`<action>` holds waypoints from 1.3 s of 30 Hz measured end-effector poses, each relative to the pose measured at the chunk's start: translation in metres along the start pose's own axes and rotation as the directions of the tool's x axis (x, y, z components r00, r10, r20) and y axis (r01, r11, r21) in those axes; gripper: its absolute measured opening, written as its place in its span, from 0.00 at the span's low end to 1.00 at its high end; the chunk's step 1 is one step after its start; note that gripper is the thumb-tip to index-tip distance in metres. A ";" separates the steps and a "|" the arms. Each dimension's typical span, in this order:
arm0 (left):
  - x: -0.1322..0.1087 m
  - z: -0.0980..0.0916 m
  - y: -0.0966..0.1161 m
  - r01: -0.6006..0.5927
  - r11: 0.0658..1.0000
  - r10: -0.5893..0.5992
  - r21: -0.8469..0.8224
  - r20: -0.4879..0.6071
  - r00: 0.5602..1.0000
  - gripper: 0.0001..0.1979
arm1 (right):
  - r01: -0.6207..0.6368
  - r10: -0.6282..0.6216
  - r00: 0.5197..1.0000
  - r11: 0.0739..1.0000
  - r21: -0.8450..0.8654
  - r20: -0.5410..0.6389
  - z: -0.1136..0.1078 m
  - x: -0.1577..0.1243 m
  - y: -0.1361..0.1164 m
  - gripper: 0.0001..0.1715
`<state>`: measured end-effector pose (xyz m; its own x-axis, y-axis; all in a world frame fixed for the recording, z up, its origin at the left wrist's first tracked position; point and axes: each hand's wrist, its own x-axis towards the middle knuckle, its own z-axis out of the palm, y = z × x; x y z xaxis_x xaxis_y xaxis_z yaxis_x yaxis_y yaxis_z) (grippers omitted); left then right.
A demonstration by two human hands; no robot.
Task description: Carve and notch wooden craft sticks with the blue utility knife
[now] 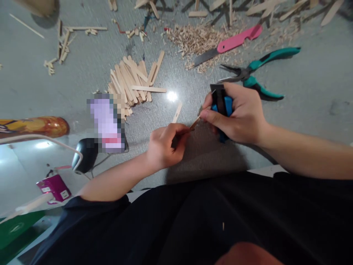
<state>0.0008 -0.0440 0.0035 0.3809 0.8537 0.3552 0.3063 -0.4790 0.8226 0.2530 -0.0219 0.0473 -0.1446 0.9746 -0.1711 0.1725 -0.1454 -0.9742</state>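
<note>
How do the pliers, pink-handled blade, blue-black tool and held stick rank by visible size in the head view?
1. Pliers
2. Pink-handled blade
3. Blue-black tool, partly covered by right hand
4. Held stick, partly covered

no readable text, labels, numbers, signs

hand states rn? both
Left hand: closed, pinching a thin wooden stick.
Right hand: closed around a blue-and-black tool, thumb and finger at the stick's other end.
</note>
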 end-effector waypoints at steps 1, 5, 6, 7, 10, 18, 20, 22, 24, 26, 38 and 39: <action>0.001 0.000 0.000 0.010 1.000 -0.010 0.014 -0.013 1.000 0.13 | 0.032 -0.032 0.999 0.999 -0.025 0.009 -0.001 -0.001 0.000 0.14; 0.005 -0.004 -0.003 0.043 0.996 -0.039 0.082 -0.051 0.998 0.06 | 0.157 -0.153 0.986 0.985 -0.069 0.062 -0.004 -0.002 0.002 0.14; 0.006 -0.005 -0.003 0.055 0.993 -0.049 0.104 -0.061 0.997 0.04 | 0.153 -0.148 0.987 0.986 -0.067 0.069 -0.004 -0.002 0.002 0.14; 0.006 -0.006 -0.004 0.065 0.990 -0.057 0.126 -0.067 0.996 0.02 | 0.132 -0.128 0.990 0.989 -0.064 0.060 -0.005 -0.001 0.002 0.13; 0.006 -0.008 -0.005 0.041 0.989 -0.033 0.143 -0.060 0.998 0.02 | 0.002 -0.002 1.000 0.999 -0.051 0.013 -0.005 0.001 0.000 0.12; 0.002 -0.004 0.001 -0.493 0.866 0.459 0.079 0.262 0.849 0.07 | -0.102 0.228 0.861 0.953 -0.286 0.454 -0.021 0.020 -0.010 0.08; 0.001 -0.004 0.004 -0.635 0.766 0.574 0.104 0.333 0.748 0.12 | -0.086 0.298 0.793 0.918 -0.388 0.532 -0.023 0.020 -0.012 0.07; 0.002 -0.004 0.007 -0.732 0.672 0.646 0.107 0.398 0.651 0.16 | -0.104 0.352 0.778 0.889 -0.446 0.520 -0.021 0.017 -0.013 0.08; 0.002 -0.004 0.010 -0.793 0.602 0.689 0.091 0.442 0.574 0.18 | -0.094 0.349 0.821 0.864 -0.494 0.453 -0.015 0.012 -0.013 0.09; 0.002 -0.003 0.011 -0.829 0.552 0.716 0.086 0.460 0.525 0.17 | -0.017 0.251 0.907 0.824 -0.566 0.338 -0.009 0.008 -0.012 0.10; 0.002 -0.003 0.009 -0.905 0.421 0.822 0.069 0.393 0.412 0.18 | 0.000 0.254 0.868 0.859 -0.512 0.427 -0.050 0.022 -0.036 0.09; 0.002 -0.003 0.008 -0.909 0.410 0.822 0.077 0.401 0.404 0.18 | 0.033 0.285 0.840 0.822 -0.568 0.462 -0.051 0.022 -0.037 0.09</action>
<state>0.0011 -0.0455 0.0121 0.7558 -0.1306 0.6417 -0.1538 -0.9879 -0.0199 0.2928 0.0136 0.0868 -0.5222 0.6983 -0.4895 0.6904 0.0092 -0.7234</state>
